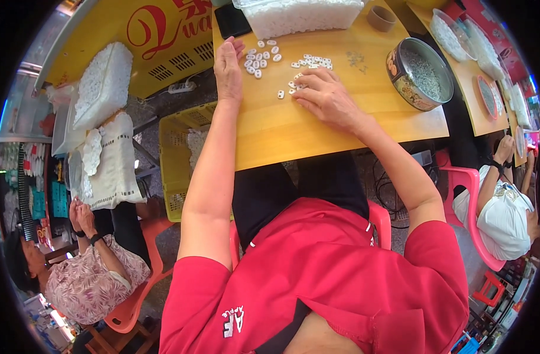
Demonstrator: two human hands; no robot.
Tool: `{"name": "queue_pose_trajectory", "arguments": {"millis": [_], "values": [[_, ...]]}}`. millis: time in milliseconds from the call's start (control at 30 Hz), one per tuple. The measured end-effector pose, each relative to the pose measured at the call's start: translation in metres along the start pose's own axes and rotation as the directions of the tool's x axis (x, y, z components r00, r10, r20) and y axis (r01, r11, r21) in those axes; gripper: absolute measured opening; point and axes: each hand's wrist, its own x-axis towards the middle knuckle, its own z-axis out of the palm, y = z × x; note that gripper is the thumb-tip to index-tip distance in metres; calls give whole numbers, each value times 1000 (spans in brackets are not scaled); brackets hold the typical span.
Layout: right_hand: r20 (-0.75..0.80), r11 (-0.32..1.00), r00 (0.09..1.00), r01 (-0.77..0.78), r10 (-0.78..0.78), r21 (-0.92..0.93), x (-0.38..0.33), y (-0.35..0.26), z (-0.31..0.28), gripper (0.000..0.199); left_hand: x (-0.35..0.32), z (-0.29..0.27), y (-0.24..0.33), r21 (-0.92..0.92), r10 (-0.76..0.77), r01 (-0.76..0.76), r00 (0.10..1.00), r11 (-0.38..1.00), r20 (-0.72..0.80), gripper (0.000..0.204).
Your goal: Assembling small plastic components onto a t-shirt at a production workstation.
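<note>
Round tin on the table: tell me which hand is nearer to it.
Right. The right hand is left of the round tin, apart from it; the left hand is farther left, beyond the white pieces.

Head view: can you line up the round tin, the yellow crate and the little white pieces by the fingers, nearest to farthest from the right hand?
1. Little white pieces: on the table, close by the right hand.
2. Round tin: on the table's right side.
3. Yellow crate: off to the left, below the tabletop.
</note>
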Motion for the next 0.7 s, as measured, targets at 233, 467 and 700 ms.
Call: {"name": "queue_pose_trajectory", "arguments": {"millis": [233,467,700], "values": [[-91,989,985,-149,148,-11,-20,13,-23,15,-2,0,1,-40,3,-3,1000,999,-21,50],[-295,963,918,-269,265,26,-32,27,-27,15,-21,-17,13,374,-75,121,988,919,-135,27],[-344,965,902,-245,260,88,-37,27,-24,12,-71,1,52,615,122,-403,886,677,447,12]]}}
